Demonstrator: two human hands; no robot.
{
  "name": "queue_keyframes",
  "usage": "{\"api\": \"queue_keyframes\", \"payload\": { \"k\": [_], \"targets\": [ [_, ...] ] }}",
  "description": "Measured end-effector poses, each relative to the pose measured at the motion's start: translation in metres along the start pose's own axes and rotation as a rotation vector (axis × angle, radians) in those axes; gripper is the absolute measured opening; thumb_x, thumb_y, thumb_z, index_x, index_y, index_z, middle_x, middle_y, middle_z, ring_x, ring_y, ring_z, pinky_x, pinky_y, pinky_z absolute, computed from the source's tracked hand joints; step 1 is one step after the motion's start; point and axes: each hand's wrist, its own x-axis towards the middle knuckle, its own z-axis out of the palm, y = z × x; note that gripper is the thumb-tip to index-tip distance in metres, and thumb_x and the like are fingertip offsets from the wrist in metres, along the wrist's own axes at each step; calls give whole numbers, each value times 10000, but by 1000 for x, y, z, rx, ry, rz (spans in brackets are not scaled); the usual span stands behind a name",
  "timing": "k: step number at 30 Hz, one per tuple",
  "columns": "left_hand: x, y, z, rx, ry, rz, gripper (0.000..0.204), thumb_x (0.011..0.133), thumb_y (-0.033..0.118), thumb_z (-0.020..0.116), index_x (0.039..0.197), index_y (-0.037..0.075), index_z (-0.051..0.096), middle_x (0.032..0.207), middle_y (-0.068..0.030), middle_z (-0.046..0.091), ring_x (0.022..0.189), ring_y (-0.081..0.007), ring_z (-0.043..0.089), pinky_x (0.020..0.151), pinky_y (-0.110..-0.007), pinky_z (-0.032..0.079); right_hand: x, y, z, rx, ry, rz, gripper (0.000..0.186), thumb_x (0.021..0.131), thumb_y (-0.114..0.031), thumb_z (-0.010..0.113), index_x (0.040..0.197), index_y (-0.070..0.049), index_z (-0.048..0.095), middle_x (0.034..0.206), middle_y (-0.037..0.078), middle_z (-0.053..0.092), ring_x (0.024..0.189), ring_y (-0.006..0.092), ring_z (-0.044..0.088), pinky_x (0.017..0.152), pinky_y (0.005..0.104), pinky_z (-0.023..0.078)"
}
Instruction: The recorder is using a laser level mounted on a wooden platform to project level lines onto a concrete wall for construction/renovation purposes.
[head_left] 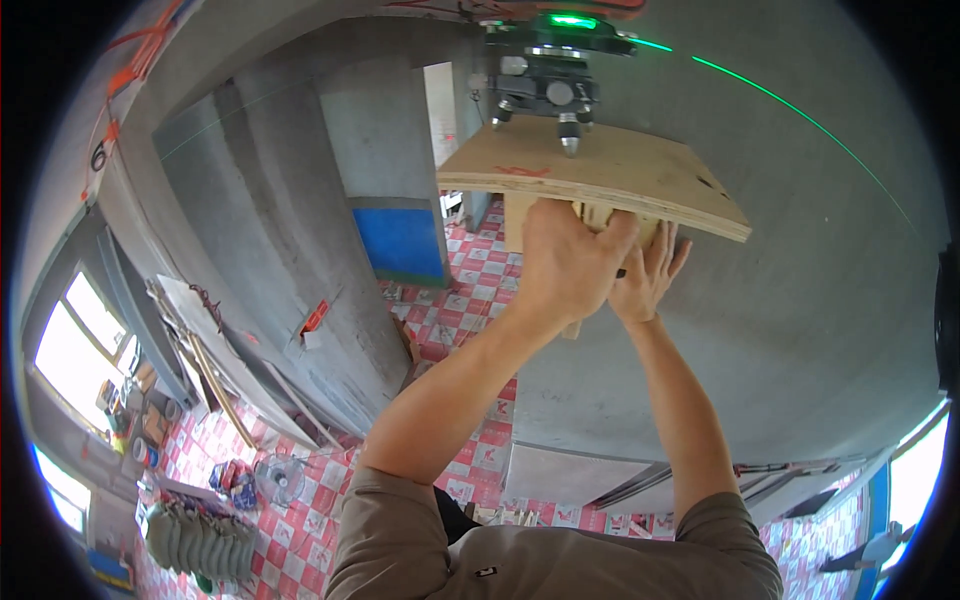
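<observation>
A plywood board juts out level from the grey wall, with a black laser level standing on its top on short feet. Green light glows on the level. Just beneath the board, my left hand is closed, its fingers curled against pale wooden pieces under the board. What lies inside its grip is hidden, though a small dark tip shows beside it. My right hand reaches up next to it, fingers stretched out against the underside parts and the wall. A wooden end pokes out below my hands.
A green laser line runs across the grey wall. Red-and-white sheeting covers the floor. At left stand a fan, stacked greenish-grey items and leaning boards. A blue panel is beside the doorway.
</observation>
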Motion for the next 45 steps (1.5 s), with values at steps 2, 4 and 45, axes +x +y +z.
{"api": "queue_keyframes", "payload": {
  "k": [2,4,45],
  "targets": [
    [0,3,0,1,28,33,241,860,142,645,987,-62,621,928,-145,665,840,-229,612,788,-366,487,0,0,1,-17,-20,6,861,716,-661,738,1405,-202,500,1465,282,382,1408,436,321,1131,671,98],
    [0,3,-4,2,46,65,239,862,139,638,987,-65,620,943,-161,662,862,-250,612,806,-379,484,-1,-2,5,-20,-16,-1,863,727,-674,722,1407,-196,488,1462,283,377,1407,438,316,1131,674,82],
    [4,0,-3,160,90,108,230,871,152,596,973,-44,660,881,-213,692,846,-381,671,772,-419,511,4,-1,-7,49,-69,1,918,685,-577,797,1459,-251,427,1465,261,374,1418,434,297,1118,680,122]
  ]
}}
